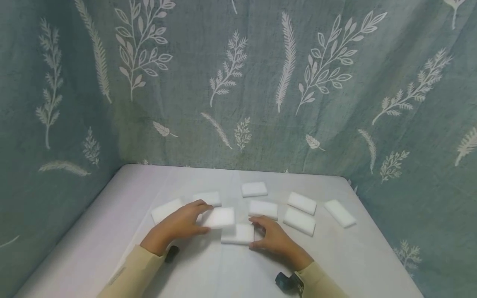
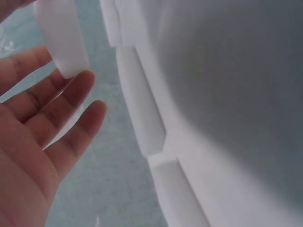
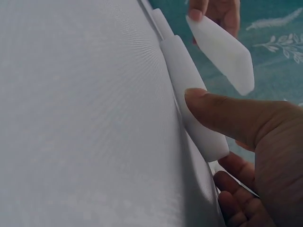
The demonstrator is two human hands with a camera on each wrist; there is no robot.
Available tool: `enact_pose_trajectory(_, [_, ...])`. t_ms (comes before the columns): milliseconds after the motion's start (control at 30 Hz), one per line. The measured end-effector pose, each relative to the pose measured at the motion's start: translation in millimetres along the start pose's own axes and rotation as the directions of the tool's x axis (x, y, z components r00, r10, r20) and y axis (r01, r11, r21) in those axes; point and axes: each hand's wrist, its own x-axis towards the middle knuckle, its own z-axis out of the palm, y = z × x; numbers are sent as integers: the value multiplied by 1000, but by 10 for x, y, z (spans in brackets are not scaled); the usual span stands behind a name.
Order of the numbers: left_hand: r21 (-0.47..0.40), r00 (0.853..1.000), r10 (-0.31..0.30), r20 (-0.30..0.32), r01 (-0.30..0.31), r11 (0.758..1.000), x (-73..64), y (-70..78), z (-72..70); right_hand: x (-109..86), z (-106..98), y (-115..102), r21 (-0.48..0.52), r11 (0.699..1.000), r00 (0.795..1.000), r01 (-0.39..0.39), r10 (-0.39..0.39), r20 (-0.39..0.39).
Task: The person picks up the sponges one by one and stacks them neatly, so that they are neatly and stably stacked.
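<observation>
White rectangular blocks with rounded edges lie about the table. My left hand (image 1: 181, 224) pinches one white block (image 1: 220, 217) by its left end, thumb below and fingers above, and holds it up off the table. In the right wrist view that raised block (image 3: 226, 56) hangs tilted, with fingertips at its upper end. My right hand (image 1: 276, 241) curls round the right end of a second block (image 1: 237, 235) on the table. Its thumb (image 3: 220, 109) lies against the near face of this block; the other fingers are partly hidden behind it.
Behind my left hand lie two more blocks, one angled (image 1: 167, 210) and one straight (image 1: 207, 198). Ahead of my right hand are a nearer block (image 1: 263, 209) and a farther one (image 1: 254, 189). Several others, including a slanted block (image 1: 340, 213), lie rightward. Patterned green cloth (image 1: 261, 82) surrounds the table.
</observation>
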Motion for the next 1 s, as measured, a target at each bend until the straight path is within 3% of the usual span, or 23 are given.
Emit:
enact_pose_trajectory(367, [-3, 999, 37, 36, -37, 999, 138, 116, 81, -6, 1, 4, 99, 994, 999, -38, 40, -24])
enact_pose_trajectory(733, [45, 993, 104, 52, -106, 993, 227, 240, 149, -16, 44, 38, 88, 995, 997, -54, 59, -58])
enact_pose_trajectory(1000, [42, 992, 110, 66, -113, 993, 236, 293, 225, -5, 51, 37, 66, 996, 996, -61, 65, -60])
